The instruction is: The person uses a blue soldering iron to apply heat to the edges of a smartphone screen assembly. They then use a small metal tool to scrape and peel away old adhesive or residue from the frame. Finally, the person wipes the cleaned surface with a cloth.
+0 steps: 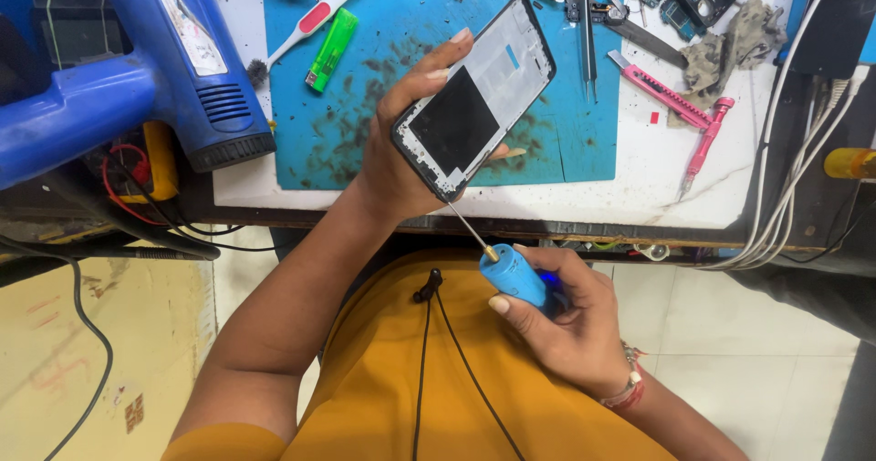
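— Cluttered bench, blue mat [301, 141] stained dark. Where's the work?

— Above the bench's near edge: left hand [401, 151] clasps the phone frame [476, 99] by its long edges, tilted. Right hand [570, 319] is closed around the blue screwdriver [518, 277], tip at the frame's lower corner.

— Advice?

— I'd keep the shaft square to the screw, press lightly, and steady the frame.

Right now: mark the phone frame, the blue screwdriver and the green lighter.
phone frame [476, 96], head view, on its inner back plate.
blue screwdriver [516, 277], head view, on the handle.
green lighter [332, 48], head view, on its body.
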